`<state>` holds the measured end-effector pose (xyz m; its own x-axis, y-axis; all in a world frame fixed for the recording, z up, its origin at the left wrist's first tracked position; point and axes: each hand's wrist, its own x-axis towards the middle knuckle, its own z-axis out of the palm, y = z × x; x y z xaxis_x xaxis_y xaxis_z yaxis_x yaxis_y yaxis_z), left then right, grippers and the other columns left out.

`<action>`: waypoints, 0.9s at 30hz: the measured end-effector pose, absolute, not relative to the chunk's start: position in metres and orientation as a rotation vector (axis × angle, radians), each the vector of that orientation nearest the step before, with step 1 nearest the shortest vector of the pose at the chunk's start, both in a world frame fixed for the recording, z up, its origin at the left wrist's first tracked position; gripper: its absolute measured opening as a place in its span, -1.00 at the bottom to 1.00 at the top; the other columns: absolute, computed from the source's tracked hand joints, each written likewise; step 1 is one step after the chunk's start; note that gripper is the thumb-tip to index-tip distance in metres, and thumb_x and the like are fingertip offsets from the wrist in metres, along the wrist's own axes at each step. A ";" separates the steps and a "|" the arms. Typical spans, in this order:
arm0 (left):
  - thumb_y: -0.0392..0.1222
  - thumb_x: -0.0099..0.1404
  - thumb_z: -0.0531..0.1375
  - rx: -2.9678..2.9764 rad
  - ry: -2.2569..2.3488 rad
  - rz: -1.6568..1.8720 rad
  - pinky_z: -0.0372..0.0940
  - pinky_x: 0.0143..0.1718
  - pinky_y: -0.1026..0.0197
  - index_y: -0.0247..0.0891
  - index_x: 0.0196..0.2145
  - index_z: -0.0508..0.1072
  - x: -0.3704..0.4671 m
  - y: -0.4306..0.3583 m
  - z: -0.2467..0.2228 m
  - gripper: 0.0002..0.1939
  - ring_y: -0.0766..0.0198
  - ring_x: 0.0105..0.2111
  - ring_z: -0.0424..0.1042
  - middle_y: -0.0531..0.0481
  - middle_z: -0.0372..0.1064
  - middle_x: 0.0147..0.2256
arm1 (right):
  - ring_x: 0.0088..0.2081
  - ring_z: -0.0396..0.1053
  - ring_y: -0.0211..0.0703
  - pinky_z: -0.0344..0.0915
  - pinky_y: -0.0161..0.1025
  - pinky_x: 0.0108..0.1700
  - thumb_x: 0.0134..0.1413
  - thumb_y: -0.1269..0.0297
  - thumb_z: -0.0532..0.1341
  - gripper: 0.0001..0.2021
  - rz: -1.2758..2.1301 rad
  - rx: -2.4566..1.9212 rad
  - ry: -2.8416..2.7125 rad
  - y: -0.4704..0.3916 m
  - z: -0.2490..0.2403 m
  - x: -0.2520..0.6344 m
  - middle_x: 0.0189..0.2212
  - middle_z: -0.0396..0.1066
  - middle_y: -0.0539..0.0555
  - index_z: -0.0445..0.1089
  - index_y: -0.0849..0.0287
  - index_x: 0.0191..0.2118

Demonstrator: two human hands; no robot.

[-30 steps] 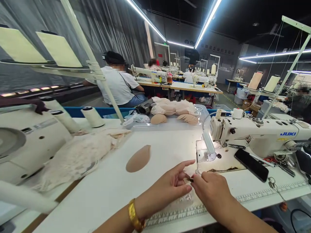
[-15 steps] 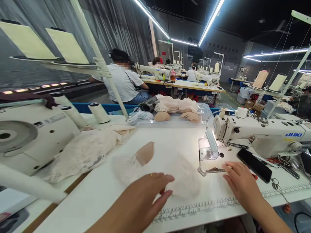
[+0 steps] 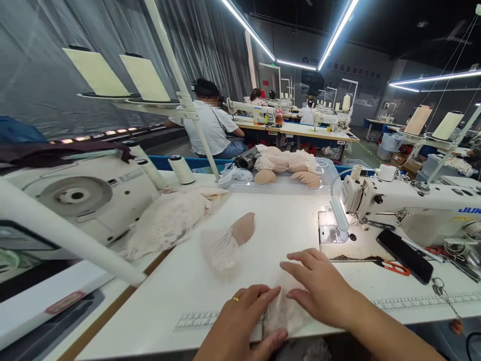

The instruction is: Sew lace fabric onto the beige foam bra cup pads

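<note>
A sheer pale mesh piece (image 3: 280, 313) lies at the table's front edge, partly covered by both hands. My left hand (image 3: 244, 318), with a ring on one finger, rests on its left side, thumb apart from the fingers. From the right, my right hand (image 3: 319, 288) reaches over the same piece with its fingers spread. Farther left on the tabletop is a second sheer piece with lace (image 3: 222, 250), and a beige bra-cup-like pad (image 3: 243, 228) lies at its upper end.
A sewing machine (image 3: 413, 200) stands at right, with orange-handled scissors (image 3: 394, 267) and a phone (image 3: 405, 255) in front. Lace fabric (image 3: 169, 220) is heaped at left beside another machine (image 3: 78, 195). Behind, a clear tray (image 3: 240, 187) holds pads and lace pieces. A person (image 3: 212, 123) sits beyond.
My right hand has moved left from beside the machine onto the mesh piece. The mesh piece is now nearer the front edge, with my left hand on it. The view has shifted left.
</note>
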<state>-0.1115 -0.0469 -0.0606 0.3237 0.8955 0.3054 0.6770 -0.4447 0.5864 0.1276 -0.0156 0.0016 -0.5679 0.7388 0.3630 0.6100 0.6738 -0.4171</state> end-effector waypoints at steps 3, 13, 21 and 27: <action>-0.07 0.38 0.24 2.207 1.375 0.868 0.45 -0.06 -0.04 0.02 0.05 0.60 -0.102 -0.043 -0.055 -0.69 -0.08 -0.10 0.53 -0.09 0.58 -0.08 | 0.03 0.45 0.09 0.37 0.01 0.10 0.27 0.34 0.40 -0.60 0.499 -1.119 -2.460 0.003 0.002 0.126 -0.02 0.57 0.16 0.48 0.10 0.19; 0.35 0.32 0.27 1.557 1.195 0.965 0.48 -0.12 0.05 -0.12 -0.36 0.48 -0.084 -0.019 -0.008 -0.54 -0.08 -0.05 0.53 -0.13 0.54 -0.05 | -0.30 0.35 -0.14 0.27 -0.24 -0.27 0.33 0.06 0.29 -0.75 1.072 -1.226 -1.677 -0.012 0.005 0.143 -0.40 0.41 -0.02 0.49 0.10 -0.31; 0.40 0.42 0.04 1.885 1.245 0.738 0.29 -0.44 0.22 -0.13 -0.34 0.29 -0.070 0.019 0.020 -0.48 0.19 -0.45 0.33 0.10 0.30 -0.47 | -0.36 0.42 -0.14 0.32 -0.15 -0.15 0.22 -0.22 0.35 -0.55 1.470 -1.012 -1.331 -0.017 0.012 0.160 -0.43 0.49 -0.01 0.32 0.09 -0.30; -0.02 0.36 0.10 2.254 1.884 0.518 0.33 0.01 -0.18 -0.33 -0.06 0.49 -0.103 0.090 0.041 -0.63 -0.33 0.04 0.45 -0.49 0.48 0.03 | -0.46 0.38 -0.22 0.13 -0.27 -0.36 0.01 -0.24 0.47 -0.47 1.530 -1.196 -1.221 0.015 -0.009 0.176 -0.46 0.46 -0.06 0.32 0.11 -0.29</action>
<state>-0.1031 0.0902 0.0410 0.1470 0.9760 0.1609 0.9211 -0.1944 0.3373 0.1757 0.0145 -0.0086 -0.2100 0.9612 -0.1787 -0.0385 -0.1908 -0.9809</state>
